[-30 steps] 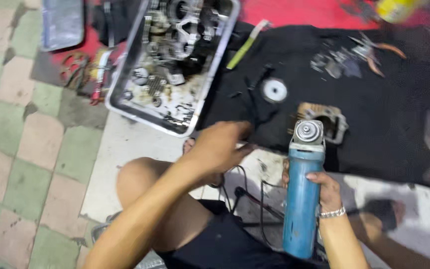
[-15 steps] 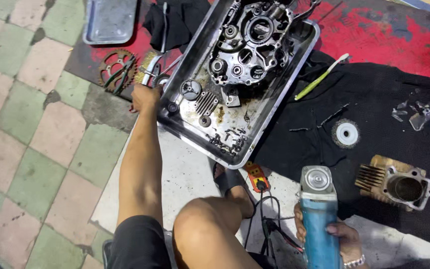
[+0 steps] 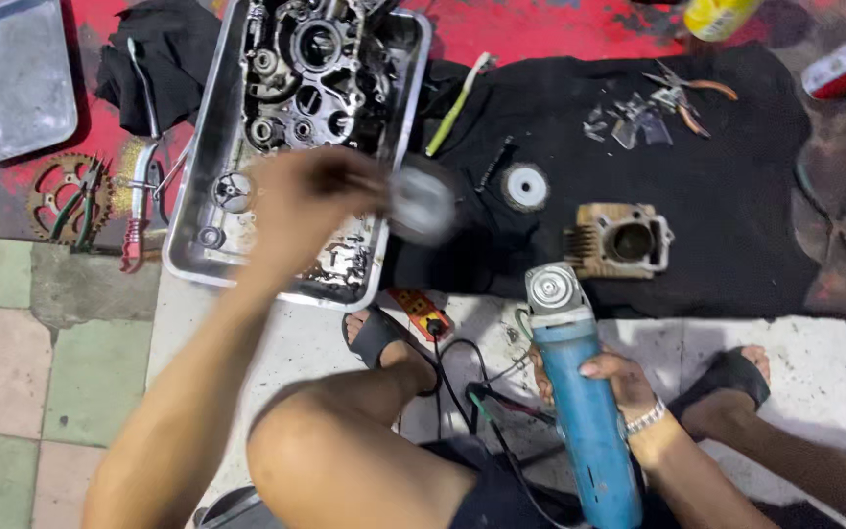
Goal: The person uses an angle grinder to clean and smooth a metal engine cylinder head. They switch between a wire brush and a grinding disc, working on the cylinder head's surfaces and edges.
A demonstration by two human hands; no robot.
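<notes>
Nearest you, your right hand (image 3: 611,384) is wrapped around the body of a blue angle grinder (image 3: 580,402), fingers closed on it, its round silver head pointing away from you toward the near edge of a black cloth (image 3: 736,206). Black cables (image 3: 462,382) trail over the pale floor beside your raised knee, close to an orange switch box (image 3: 421,312).

Further out, your left hand (image 3: 310,201) hovers over the near right corner of a metal tray (image 3: 210,147), fingers closed on a blurred grey round part (image 3: 423,204); what it is you cannot tell. Inside the tray, an engine case (image 3: 310,69) fills the far end.

On the black cloth, a ribbed engine cylinder (image 3: 619,240) lies just beyond the grinder head, with a small disc (image 3: 525,186) near it and pliers (image 3: 682,93) toward the far edge. Left of the tray lie a sprocket (image 3: 61,191) and, farther off, an empty steel pan (image 3: 17,78).
</notes>
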